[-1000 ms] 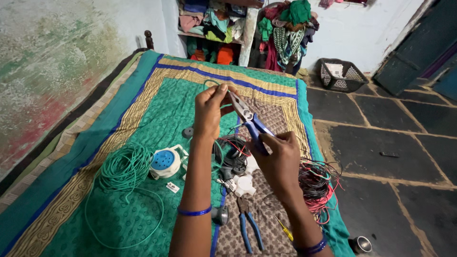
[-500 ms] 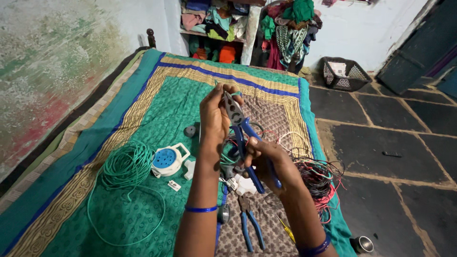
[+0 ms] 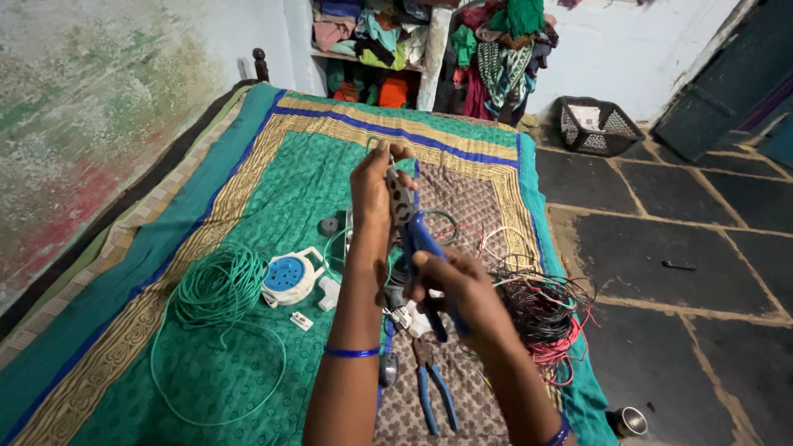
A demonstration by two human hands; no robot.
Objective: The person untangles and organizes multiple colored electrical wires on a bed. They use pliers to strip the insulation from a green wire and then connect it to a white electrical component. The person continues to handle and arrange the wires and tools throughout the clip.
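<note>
I see my right hand [image 3: 450, 285] clamped around the blue handles of a pair of pliers [image 3: 410, 227], held up above the bed. My left hand [image 3: 373, 186] is raised at the pliers' metal head, fingers closed together around a thin green wire [image 3: 376, 147] there. Below on the green bedspread [image 3: 273, 177] lie a coil of green cable [image 3: 216, 285], a blue-and-white round socket box [image 3: 289, 277], a second pair of blue pliers [image 3: 429, 384] and a tangle of red and black wires [image 3: 545, 310].
</note>
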